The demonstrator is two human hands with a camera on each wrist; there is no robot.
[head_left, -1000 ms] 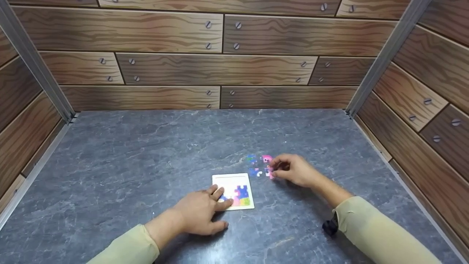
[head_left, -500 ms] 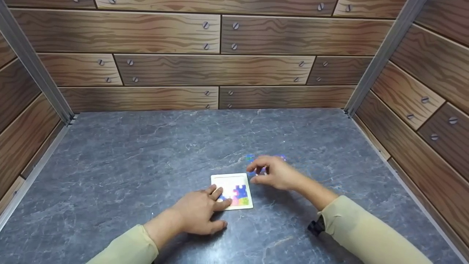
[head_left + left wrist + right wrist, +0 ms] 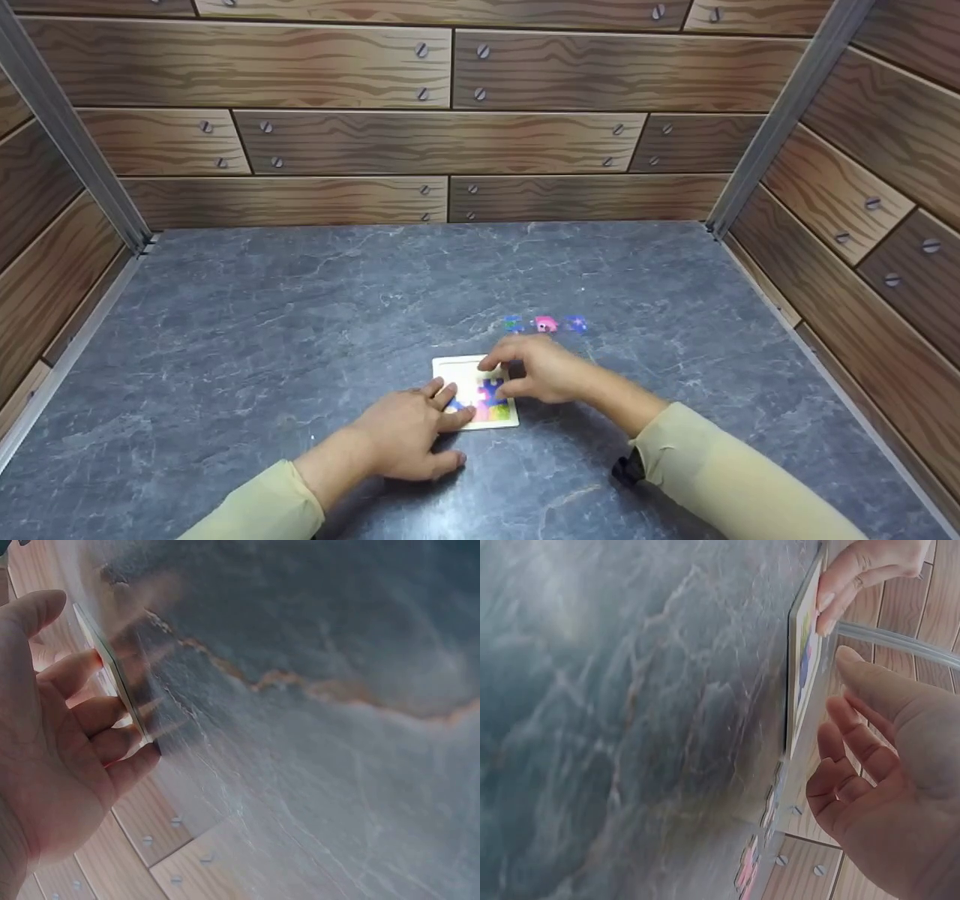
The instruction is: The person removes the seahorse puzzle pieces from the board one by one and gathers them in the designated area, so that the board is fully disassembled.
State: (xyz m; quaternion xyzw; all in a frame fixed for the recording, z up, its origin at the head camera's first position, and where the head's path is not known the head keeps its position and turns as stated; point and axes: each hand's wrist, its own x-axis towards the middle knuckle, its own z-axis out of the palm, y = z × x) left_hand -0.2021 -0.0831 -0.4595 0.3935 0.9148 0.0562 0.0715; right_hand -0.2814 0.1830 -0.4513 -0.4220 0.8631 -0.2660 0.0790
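Note:
My left hand (image 3: 405, 435) lies flat with spread fingers over the left side of a small white puzzle board (image 3: 456, 371); in the left wrist view, its fingertips meet the board's edge (image 3: 114, 675). Blue, pink and green puzzle pieces (image 3: 499, 412) fill the board's lower right part. Over the upper right of the board hovers my right hand (image 3: 546, 371), thumb and fingers bent and apart, with nothing seen between them. The right wrist view shows this right hand (image 3: 900, 757) beside the board (image 3: 795, 667).
Beyond the right hand, a blue-green piece (image 3: 512, 324), a pink piece (image 3: 546, 324) and a blue-purple piece (image 3: 576, 323) lie in a row on the grey marbled table (image 3: 315, 300). Wood-print walls (image 3: 337, 139) and metal corner posts (image 3: 780, 112) enclose it.
My right hand has moved left and nearer, from the loose pieces to above the board. The left hand stays in place. The lower loose pieces are no longer visible.

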